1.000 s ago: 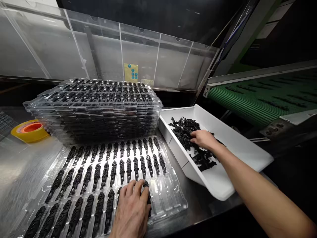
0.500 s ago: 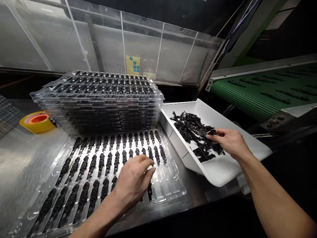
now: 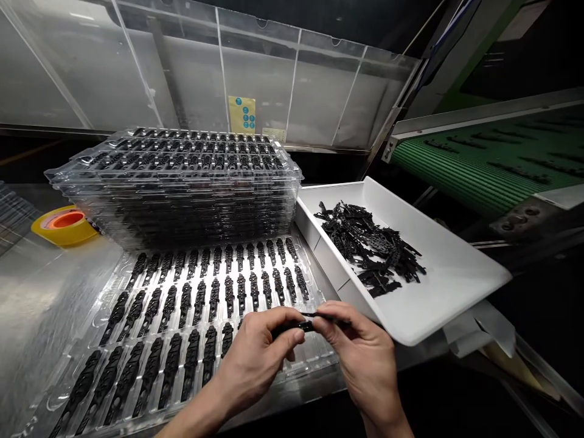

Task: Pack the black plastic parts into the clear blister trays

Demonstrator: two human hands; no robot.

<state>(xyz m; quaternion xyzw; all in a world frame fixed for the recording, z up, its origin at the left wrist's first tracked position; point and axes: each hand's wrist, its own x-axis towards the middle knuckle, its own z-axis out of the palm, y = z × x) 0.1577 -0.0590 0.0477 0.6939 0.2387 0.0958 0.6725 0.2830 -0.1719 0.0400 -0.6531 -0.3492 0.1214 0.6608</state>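
Over the front right of the clear plastic tray (image 3: 314,359), my two hands meet fingertip to fingertip. My left hand (image 3: 258,350) is closed on a slim black plastic part (image 3: 301,326). My right hand (image 3: 365,350) pinches a thin black plastic piece (image 3: 335,319) beside it; whether these are two separate parts or one, I cannot tell. Beneath, rows of similar black parts (image 3: 171,371) lie in the tray's slots, and my left hand hides some of the front row. To the right, a white bin (image 3: 438,298) holds a loose heap of black parts (image 3: 365,237).
Behind the tray rises a stack of filled clear trays (image 3: 191,207). A yellow tape roll (image 3: 64,234) lies left of it on the metal table (image 3: 27,304). At the right, a green conveyor belt (image 3: 460,170) carries black parts. A clear panel (image 3: 260,73) stands along the back.
My right hand has come from the bin heap leftward to my left hand, bringing a black part. My left hand has shifted slightly right, and its held part now shows.
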